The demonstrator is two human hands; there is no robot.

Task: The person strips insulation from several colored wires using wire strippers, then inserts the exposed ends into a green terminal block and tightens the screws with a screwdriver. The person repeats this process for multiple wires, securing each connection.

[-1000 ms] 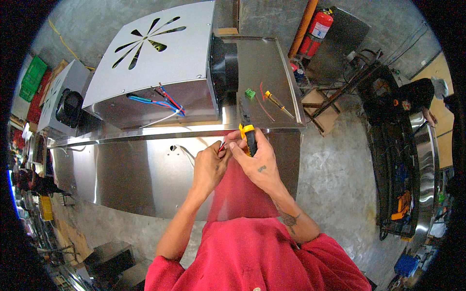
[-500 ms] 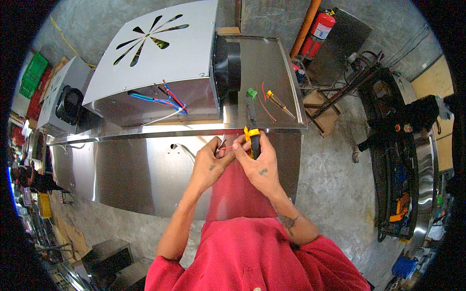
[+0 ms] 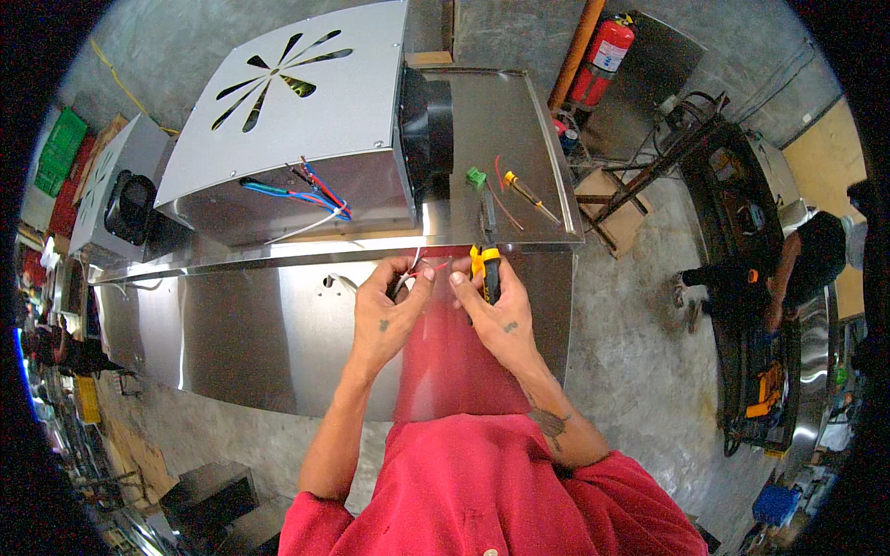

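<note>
Head view: two hands are seen at one steel hood's [image 3: 278,334] front edge, thin wires [image 3: 422,269] being pinched by the left hand [image 3: 389,310] and one yellow-black tool [image 3: 487,271] gripped by the right hand [image 3: 491,310], with one green connector [image 3: 476,177] and one screwdriver [image 3: 530,192] lying near.

Bright, even daylight fills the scene, and it looks diffuse, with no hard-edged shadows anywhere. A strong streak of glare runs along the top edge of the steel cabinet [image 3: 306,248], nearly washing out to white by the black duct. The brushed front panel below throws soft, smeary reflections, including a red blur. Focus is crisp in the centre: the left hand [image 3: 389,310] and right hand [image 3: 496,310] read sharply. Toward the rim the fisheye bends straight edges hard, detail goes mushy, and colour fringing shows blue at the far left. Black vignette closes off every corner.
</note>
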